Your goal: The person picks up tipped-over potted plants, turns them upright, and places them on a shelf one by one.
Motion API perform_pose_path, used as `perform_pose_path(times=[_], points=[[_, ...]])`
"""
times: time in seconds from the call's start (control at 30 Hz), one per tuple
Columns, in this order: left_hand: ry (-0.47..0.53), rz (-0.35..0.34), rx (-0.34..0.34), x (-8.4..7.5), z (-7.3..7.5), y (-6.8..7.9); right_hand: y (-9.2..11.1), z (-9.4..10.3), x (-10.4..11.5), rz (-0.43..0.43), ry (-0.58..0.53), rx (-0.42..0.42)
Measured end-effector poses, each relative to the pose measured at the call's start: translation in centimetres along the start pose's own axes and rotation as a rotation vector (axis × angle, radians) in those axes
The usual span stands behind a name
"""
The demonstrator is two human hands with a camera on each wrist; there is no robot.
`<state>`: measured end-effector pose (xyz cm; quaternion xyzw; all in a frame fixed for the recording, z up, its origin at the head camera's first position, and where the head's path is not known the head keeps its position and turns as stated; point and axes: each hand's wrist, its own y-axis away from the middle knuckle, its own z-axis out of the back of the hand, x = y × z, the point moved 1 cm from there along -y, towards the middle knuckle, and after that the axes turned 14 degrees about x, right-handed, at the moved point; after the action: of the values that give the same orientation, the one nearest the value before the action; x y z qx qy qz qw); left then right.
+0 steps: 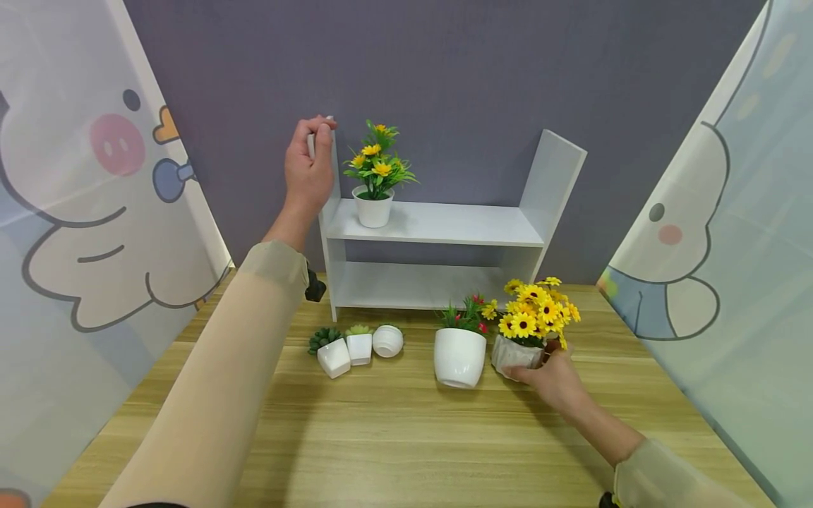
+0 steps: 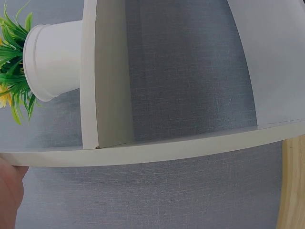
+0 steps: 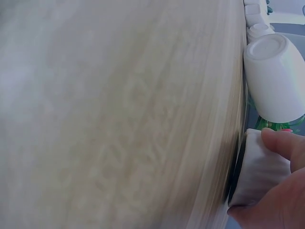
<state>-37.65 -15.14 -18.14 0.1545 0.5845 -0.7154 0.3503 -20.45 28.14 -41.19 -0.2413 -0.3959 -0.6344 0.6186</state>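
Note:
At the top of the white shelf's left side panel (image 2: 190, 150), my left hand (image 1: 309, 166) grips the panel edge with curled fingers. My right hand (image 1: 555, 377) holds a grey, stone-like flowerpot (image 1: 513, 356) of yellow sunflowers (image 1: 536, 310), thumb on one side and fingers partly hidden behind. In the right wrist view the same pot (image 3: 259, 167) is tilted with its dark base close to the table. Just left of it lies a large white pot (image 1: 460, 358) tipped back, its red-flowered plant (image 1: 466, 317) pointing toward the shelf.
On the upper shelf board (image 1: 457, 222) stands a white pot (image 1: 373, 209) with yellow flowers. Three small white succulent pots lie on the wooden table (image 1: 381, 437) before the shelf: a left one (image 1: 334, 358), a middle one (image 1: 360, 349) and a round one (image 1: 387, 341). A grey wall (image 1: 444, 85) rises behind.

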Motion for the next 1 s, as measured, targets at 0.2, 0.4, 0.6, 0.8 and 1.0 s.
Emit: perform_pose_path(times=[0.2,0.4,0.6,0.8,1.0], points=[[0.01,-0.027,-0.004,0.0,0.0,0.0,-0.2,0.0,-0.4,0.094,0.004,0.006],[0.017,-0.03,-0.006,-0.1,0.0,0.0,-0.3,-0.1,-0.9,0.167,-0.004,0.021],[0.021,-0.028,-0.01,-0.1,-0.1,-0.1,-0.3,-0.1,-1.1,0.145,0.024,0.036],[0.025,-0.014,-0.005,-0.1,-0.2,-0.2,0.1,0.6,-1.5,0.194,0.008,0.106],[0.005,-0.012,-0.004,-0.1,-0.1,-0.1,0.1,1.8,-2.2,0.166,-0.019,0.209]])
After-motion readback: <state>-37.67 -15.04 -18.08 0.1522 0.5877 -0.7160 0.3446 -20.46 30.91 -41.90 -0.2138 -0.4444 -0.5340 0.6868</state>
